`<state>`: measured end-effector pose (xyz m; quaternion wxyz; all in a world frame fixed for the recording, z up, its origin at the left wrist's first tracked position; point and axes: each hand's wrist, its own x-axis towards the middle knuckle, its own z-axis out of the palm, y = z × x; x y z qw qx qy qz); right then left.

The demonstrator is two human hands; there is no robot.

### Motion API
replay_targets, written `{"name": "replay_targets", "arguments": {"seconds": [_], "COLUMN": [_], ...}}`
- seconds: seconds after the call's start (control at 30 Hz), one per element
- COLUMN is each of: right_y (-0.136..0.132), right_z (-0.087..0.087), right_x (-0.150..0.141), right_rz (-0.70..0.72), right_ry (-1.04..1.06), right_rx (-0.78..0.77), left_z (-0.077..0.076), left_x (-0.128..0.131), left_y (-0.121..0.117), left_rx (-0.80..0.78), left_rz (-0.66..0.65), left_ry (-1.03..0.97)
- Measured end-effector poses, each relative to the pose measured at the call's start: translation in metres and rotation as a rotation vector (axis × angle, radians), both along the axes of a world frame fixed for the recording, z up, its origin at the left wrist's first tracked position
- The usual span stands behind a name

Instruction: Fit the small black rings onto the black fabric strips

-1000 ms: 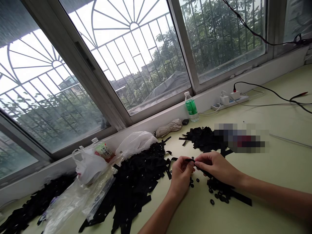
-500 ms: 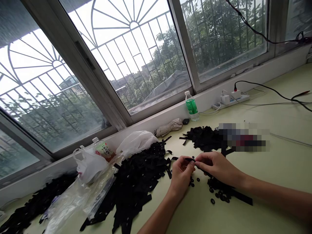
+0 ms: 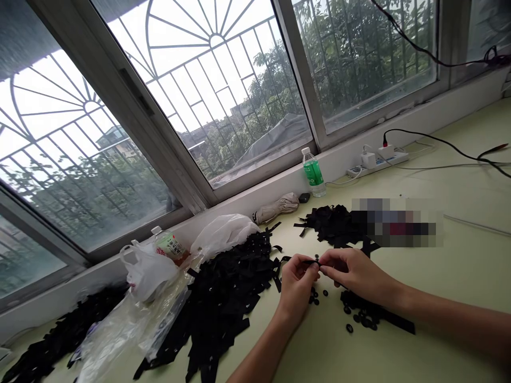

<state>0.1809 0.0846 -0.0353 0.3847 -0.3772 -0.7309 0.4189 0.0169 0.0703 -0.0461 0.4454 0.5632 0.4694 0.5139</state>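
Pale-green tabletop [image 3: 451, 263], lower right: narrow black fabric strip [image 3: 312, 261] runs crosswise, pinched between left hand [image 3: 296, 279] and right hand [image 3: 351, 267].

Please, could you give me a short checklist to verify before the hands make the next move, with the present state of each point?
1. Left hand has a grip on the black strip: ok.
2. Right hand pinches at the same place, fingertips close to the left ones: ok.
3. A disc between the fingertips: cannot tell, the fingers cover it.
4. Loose black discs gathered in one group: not ok, several lie apart, near the left hand.
5. Green-labelled bottle upright and capped: ok.
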Motion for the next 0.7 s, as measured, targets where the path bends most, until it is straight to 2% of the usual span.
{"name": "replay_targets", "arguments": {"seconds": [0.23,0.7], "right_y": [-0.0006,0.0035], "right_z": [0.0027,-0.0042], "right_x": [0.0009,0.0033], "right_rz": [-0.002,0.03], "right_ry": [-0.047,-0.16], "right_rx": [0.06,0.154], "left_z": [0.0014,0.0022], "left_x": [0.0003,0.0022], "left_y": [-0.001,-0.0002], "left_rx": [-0.002,-0.033], "left_rz": [-0.005,-0.013], "left_ry": [0.011,-0.033]}}
